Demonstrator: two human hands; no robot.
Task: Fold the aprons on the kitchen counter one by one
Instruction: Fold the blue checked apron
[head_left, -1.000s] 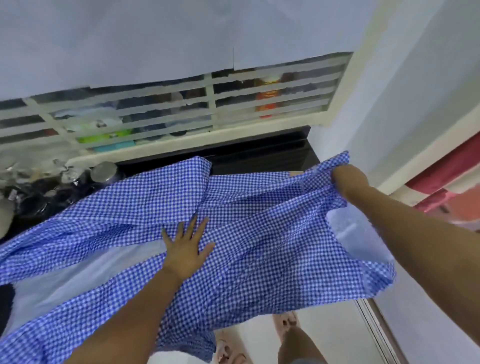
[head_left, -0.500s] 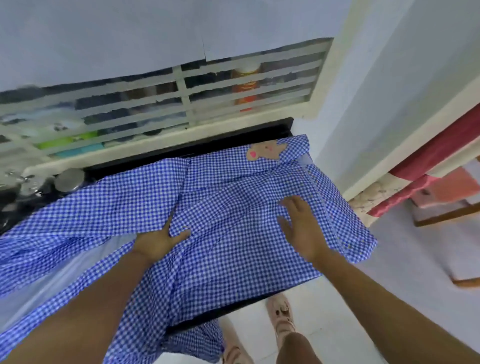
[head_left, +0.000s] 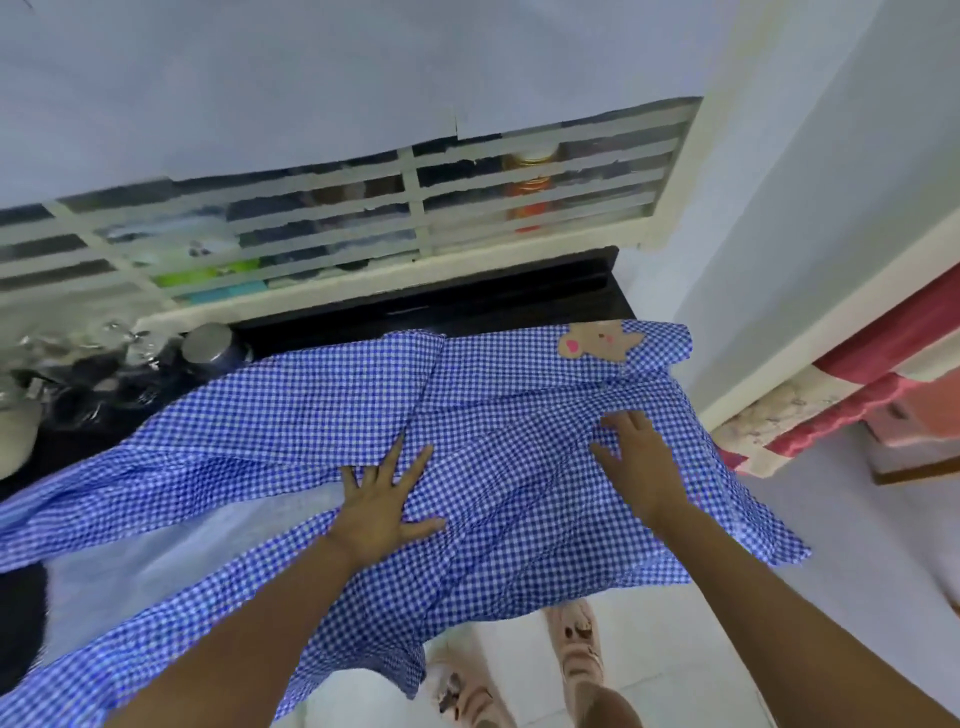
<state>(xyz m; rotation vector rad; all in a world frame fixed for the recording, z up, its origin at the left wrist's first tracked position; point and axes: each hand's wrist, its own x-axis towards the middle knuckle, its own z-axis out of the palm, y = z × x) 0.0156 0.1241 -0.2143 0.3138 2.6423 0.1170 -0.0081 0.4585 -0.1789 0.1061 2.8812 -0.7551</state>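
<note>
A blue-and-white checked apron (head_left: 322, 415) lies spread over the black kitchen counter (head_left: 467, 306), its right part folded over and hanging past the counter's front and right edges. A tan bear patch (head_left: 597, 343) shows near its far right corner. My left hand (head_left: 382, 506) lies flat on the cloth in the middle, fingers spread. My right hand (head_left: 641, 460) presses flat on the folded right part, fingers straight. A pale plain lining (head_left: 156, 551) of the apron shows at the lower left.
Steel vessels and a lidded jar (head_left: 208, 345) crowd the counter's far left. A louvred window (head_left: 363, 218) runs behind the counter. A white wall (head_left: 779, 208) closes the right end, with a red-trimmed cloth (head_left: 857, 395) beyond. My feet in sandals (head_left: 571, 654) stand on the tiled floor.
My right hand let go of the lifted right edge, laid it over onto the counter and now presses flat on it. My left hand's fingers came out from under the fold and spread.
</note>
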